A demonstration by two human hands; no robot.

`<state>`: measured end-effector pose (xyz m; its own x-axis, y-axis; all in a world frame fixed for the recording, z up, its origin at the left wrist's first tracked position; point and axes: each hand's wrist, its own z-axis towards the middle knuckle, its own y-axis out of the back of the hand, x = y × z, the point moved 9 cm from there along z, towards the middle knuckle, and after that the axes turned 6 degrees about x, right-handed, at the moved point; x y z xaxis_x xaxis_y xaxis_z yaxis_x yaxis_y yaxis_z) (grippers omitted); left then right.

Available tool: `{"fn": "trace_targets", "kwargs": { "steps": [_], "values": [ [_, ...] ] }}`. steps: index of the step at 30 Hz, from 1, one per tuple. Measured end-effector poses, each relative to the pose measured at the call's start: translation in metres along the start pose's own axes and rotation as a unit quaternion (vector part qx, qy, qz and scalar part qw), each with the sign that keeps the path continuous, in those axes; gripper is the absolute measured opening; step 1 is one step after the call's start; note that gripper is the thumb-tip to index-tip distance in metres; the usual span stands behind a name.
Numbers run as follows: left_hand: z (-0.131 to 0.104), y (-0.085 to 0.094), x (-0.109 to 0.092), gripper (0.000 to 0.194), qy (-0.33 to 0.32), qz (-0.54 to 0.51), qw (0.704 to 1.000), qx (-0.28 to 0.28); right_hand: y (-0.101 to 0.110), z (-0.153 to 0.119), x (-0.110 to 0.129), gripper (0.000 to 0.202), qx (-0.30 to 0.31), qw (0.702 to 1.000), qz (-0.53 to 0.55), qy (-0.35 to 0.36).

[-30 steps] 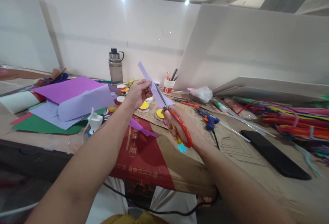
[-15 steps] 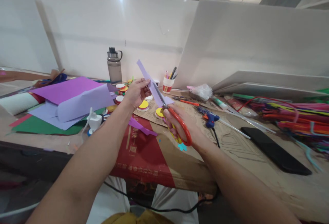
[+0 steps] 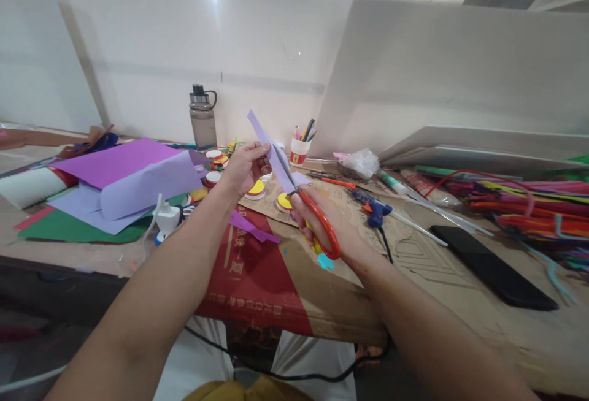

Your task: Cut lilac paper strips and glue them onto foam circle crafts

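Between the fingers of my left hand (image 3: 250, 165) is a strip of light purple paper (image 3: 258, 126), slanting up to the left above the table. My right hand (image 3: 317, 214) grips scissors with red and yellow handles (image 3: 327, 229). Their blades lie along the paper, pointing up and left toward my left fingertips. Just behind the hands are round yellow-topped pieces (image 3: 254, 188) on the cardboard. A darker purple paper strip (image 3: 253, 227) rests under my left wrist, and a small blue flower-shaped cutout (image 3: 324, 261) is below the scissors.
Purple and green sheets (image 3: 129, 168) are piled at left beside a white plug (image 3: 168, 220). A water bottle (image 3: 202, 120) and a paper cup of pens (image 3: 300, 146) stand at the back. To the right are a blue glue gun (image 3: 378, 212), a black phone (image 3: 492, 266) and colourful pipe cleaners (image 3: 543, 205).
The hands, paper and scissors keep nearly the same place, with the scissor handles looking slightly closer together. The whole view has shifted a little.
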<state>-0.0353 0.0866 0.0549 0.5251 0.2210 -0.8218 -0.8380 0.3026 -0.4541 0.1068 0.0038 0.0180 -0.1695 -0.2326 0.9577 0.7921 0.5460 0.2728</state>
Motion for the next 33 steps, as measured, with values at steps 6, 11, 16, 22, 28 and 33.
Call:
{"fn": "trace_targets", "kwargs": {
  "steps": [6, 11, 16, 22, 28, 33],
  "values": [
    [-0.0006, 0.0001, 0.0000, 0.022, 0.005, 0.005, 1.000, -0.011, -0.0013, -0.0009, 0.0031, 0.028, 0.002, 1.000, 0.011, -0.009],
    [-0.0006, -0.0011, -0.0005, 0.023, 0.001, 0.003, 1.000, -0.007, -0.0013, -0.0004, -0.0016, 0.032, -0.006, 0.999, 0.028, -0.020],
    [-0.0011, -0.0014, -0.0007, 0.025, 0.005, 0.010, 1.000, -0.013, -0.0017, -0.0019, -0.0009, 0.032, -0.007, 0.999, 0.031, -0.030],
    [-0.0005, -0.0034, -0.0008, 0.020, -0.003, 0.007, 1.000, 0.002, -0.0025, -0.0033, 0.0031, 0.034, -0.007, 0.999, 0.028, -0.024],
    [-0.0002, 0.0000, -0.0007, 0.021, 0.000, -0.003, 1.000, -0.015, -0.0011, -0.0019, 0.0007, 0.030, -0.012, 1.000, 0.014, -0.022],
    [-0.0030, 0.0056, -0.0061, 0.021, -0.010, 0.020, 0.998, -0.056, -0.0012, -0.0002, -0.0023, 0.025, -0.004, 1.000, 0.012, -0.019]
  ]
}}
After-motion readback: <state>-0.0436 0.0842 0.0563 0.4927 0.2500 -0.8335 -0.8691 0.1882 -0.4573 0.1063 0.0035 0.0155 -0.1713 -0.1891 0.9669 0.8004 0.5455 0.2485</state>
